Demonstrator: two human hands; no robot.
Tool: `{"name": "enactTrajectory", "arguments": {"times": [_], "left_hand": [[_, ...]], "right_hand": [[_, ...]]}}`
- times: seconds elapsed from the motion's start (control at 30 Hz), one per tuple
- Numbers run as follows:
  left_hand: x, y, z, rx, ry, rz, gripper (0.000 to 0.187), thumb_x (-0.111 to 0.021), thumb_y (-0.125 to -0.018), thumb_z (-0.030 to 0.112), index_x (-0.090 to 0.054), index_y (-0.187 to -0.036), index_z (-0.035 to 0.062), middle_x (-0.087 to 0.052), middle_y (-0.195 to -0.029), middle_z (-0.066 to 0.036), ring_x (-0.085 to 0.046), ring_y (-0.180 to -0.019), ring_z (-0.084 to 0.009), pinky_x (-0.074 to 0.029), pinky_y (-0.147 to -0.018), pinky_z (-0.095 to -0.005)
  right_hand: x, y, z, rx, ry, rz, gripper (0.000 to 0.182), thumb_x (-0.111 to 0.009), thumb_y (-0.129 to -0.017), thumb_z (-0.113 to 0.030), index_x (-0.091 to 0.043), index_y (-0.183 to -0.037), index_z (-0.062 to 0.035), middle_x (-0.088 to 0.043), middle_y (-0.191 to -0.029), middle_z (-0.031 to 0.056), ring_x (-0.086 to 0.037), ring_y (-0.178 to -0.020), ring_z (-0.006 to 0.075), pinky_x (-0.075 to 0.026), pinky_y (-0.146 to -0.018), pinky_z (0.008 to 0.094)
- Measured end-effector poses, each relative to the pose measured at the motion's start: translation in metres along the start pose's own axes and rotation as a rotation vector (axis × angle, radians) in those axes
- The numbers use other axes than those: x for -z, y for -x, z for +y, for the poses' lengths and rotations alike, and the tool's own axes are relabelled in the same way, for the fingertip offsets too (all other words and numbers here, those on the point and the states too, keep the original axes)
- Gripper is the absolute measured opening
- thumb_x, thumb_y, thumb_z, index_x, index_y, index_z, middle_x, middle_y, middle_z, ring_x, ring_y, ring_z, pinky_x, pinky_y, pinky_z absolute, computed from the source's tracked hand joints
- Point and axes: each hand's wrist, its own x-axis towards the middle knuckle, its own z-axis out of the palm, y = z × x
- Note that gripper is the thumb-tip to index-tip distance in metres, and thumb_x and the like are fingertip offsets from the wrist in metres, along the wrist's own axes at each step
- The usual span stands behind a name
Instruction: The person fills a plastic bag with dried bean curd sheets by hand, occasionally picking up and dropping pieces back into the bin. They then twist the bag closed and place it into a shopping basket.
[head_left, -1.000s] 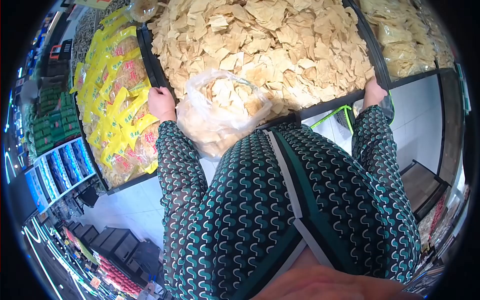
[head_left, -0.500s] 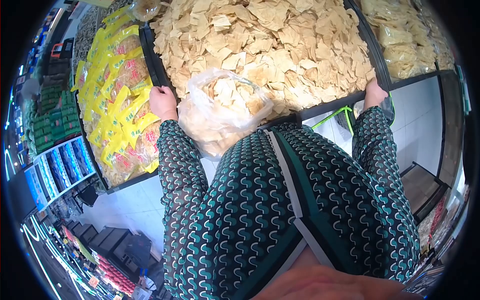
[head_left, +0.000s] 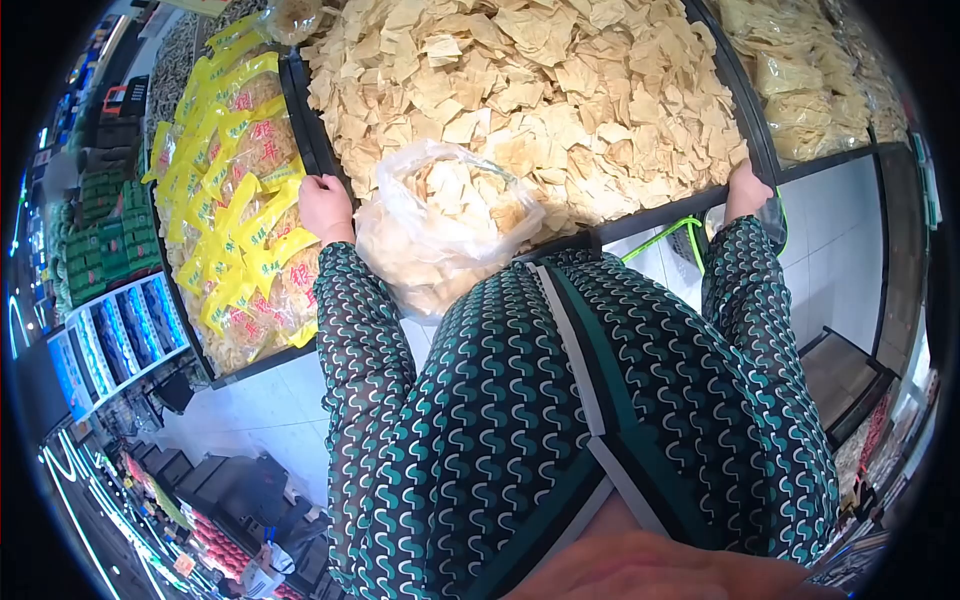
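A black-rimmed bin (head_left: 757, 120) full of thin, pale tan dried flakes (head_left: 560, 90), which look like dried bean curd skin, lies in front of me. My left hand (head_left: 326, 208) is closed around the near end of the black divider at the bin's left. At the near right corner, my right hand (head_left: 746, 190) is closed on the black rim, its fingertips partly hidden. Between my hands, against my body, an open clear plastic bag (head_left: 440, 235) holds the same flakes. Neither hand touches the bag.
Yellow-topped packets (head_left: 225, 215) fill the compartment on the left. More clear packets (head_left: 810, 95) lie in the bin on the right. Below the front rim shows a bright green cord or edging (head_left: 665, 232). Dark crates (head_left: 225, 490) stand at lower left on the pale floor.
Both hands stay on the bin's edges and the bag has hardly moved. A blurred figure at lower left has shifted slightly.
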Motion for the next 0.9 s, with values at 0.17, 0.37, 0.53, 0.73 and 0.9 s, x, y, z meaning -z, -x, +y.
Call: {"name": "enactTrajectory", "arguments": {"times": [0.17,0.37,0.53,0.73,0.9], "left_hand": [[-0.0018,-0.0003,-0.002,-0.007,0.009,-0.002,0.021,-0.059,-0.084,0.027,-0.058,-0.077,0.0073,-0.063,-0.081,-0.013,-0.061,-0.078,-0.0353,-0.048,-0.068,-0.0468],[-0.0015,-0.0003,-0.0014,-0.012,0.007,0.001,0.021,-0.058,-0.084,0.027,-0.059,-0.078,0.007,-0.063,-0.081,-0.012,-0.061,-0.077,-0.0353,-0.048,-0.067,-0.0465],[0.001,0.0007,0.0002,-0.019,0.011,0.011,0.021,-0.058,-0.084,0.027,-0.059,-0.078,0.0065,-0.063,-0.081,-0.013,-0.061,-0.077,-0.035,-0.048,-0.067,-0.0462],[-0.0011,-0.0001,-0.0013,-0.017,0.01,0.004,0.021,-0.058,-0.084,0.027,-0.059,-0.078,0.0066,-0.063,-0.08,-0.013,-0.061,-0.076,-0.0351,-0.048,-0.066,-0.0462],[-0.0015,-0.0011,-0.001,-0.009,0.01,0.006,0.021,-0.059,-0.084,0.027,-0.059,-0.078,0.0068,-0.063,-0.08,-0.013,-0.062,-0.076,-0.0352,-0.048,-0.066,-0.0464]], "right_hand": [[-0.001,-0.0006,-0.0001,-0.001,0.007,0.01,0.091,-0.068,-0.073,-0.049,-0.033,-0.131,0.0109,-0.052,-0.13,0.0292,-0.055,-0.12,0.0392,-0.041,-0.102,0.0427],[-0.0023,-0.002,0.0004,0.003,-0.006,0.0,0.09,-0.067,-0.074,-0.05,-0.033,-0.131,0.0113,-0.051,-0.131,0.0298,-0.053,-0.121,0.0394,-0.04,-0.103,0.0423],[-0.0011,-0.0006,0.0011,0.02,0.0,-0.005,0.09,-0.066,-0.076,-0.05,-0.031,-0.131,0.012,-0.05,-0.131,0.0306,-0.053,-0.121,0.0402,-0.04,-0.103,0.0424],[-0.0001,-0.0019,0.0024,0.04,0.019,-0.014,0.092,-0.065,-0.076,-0.052,-0.031,-0.131,0.0134,-0.05,-0.131,0.0316,-0.052,-0.122,0.0405,-0.04,-0.103,0.0428],[-0.0027,-0.0042,0.0031,0.035,0.021,-0.008,0.092,-0.065,-0.076,-0.052,-0.031,-0.13,0.0136,-0.049,-0.131,0.0322,-0.052,-0.122,0.0407,-0.04,-0.104,0.0428]]}}
